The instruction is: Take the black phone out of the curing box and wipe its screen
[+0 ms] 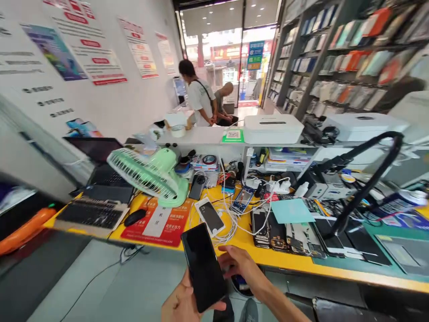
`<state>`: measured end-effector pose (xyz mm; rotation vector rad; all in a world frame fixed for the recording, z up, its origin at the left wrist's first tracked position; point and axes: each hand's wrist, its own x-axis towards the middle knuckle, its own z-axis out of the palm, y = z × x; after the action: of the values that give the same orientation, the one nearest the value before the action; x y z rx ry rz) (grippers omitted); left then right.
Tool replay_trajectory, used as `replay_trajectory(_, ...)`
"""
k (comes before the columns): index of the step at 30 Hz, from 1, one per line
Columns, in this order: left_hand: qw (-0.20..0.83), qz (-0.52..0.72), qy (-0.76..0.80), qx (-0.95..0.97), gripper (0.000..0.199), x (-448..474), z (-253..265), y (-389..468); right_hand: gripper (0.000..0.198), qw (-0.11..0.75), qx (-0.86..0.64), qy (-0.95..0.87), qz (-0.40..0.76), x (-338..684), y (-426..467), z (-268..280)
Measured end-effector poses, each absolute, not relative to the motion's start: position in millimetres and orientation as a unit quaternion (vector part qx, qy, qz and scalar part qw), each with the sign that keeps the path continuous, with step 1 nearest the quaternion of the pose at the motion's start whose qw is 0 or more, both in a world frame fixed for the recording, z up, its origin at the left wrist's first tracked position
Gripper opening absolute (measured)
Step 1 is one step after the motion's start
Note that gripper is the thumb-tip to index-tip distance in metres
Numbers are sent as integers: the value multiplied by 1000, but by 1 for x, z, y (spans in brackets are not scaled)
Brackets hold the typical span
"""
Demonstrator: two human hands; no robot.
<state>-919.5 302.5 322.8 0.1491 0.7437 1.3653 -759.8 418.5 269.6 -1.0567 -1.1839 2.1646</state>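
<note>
My left hand grips a black smartphone from below. The phone's dark, glossy face is turned up to me, its screen unlit, and it tilts a little to the left. Beside the phone's right edge is my right hand, fingers loosely bent and apart; whether a fingertip touches the phone I cannot tell. Just beyond the phone, on the yellow bench, lies a white phone box with a dark phone picture on it. White cables lie in a tangle to its right.
A green fan, keyboard, mouse and red mat are at left. Disassembled phones and a black bent arm occupy the right. Behind the counter are two people.
</note>
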Motion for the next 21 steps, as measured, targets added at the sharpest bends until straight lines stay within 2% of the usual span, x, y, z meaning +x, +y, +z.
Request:
replay_trajectory(5, 796, 524, 273, 131, 49, -899, 353, 401, 55, 353, -340, -397, 776, -731, 449, 335)
replay_trajectory(10, 816, 468, 290, 177, 53, -867, 373, 463, 47, 446, -364, -379, 724, -695, 473, 355)
replay_trajectory(16, 824, 439, 289, 212, 53, -818, 375, 495, 43, 483, -388, -277, 735, -654, 502, 361)
replay_trajectory(21, 830, 417, 325, 180, 57, -779, 363, 505, 45, 436, -384, -190, 791, -618, 516, 358)
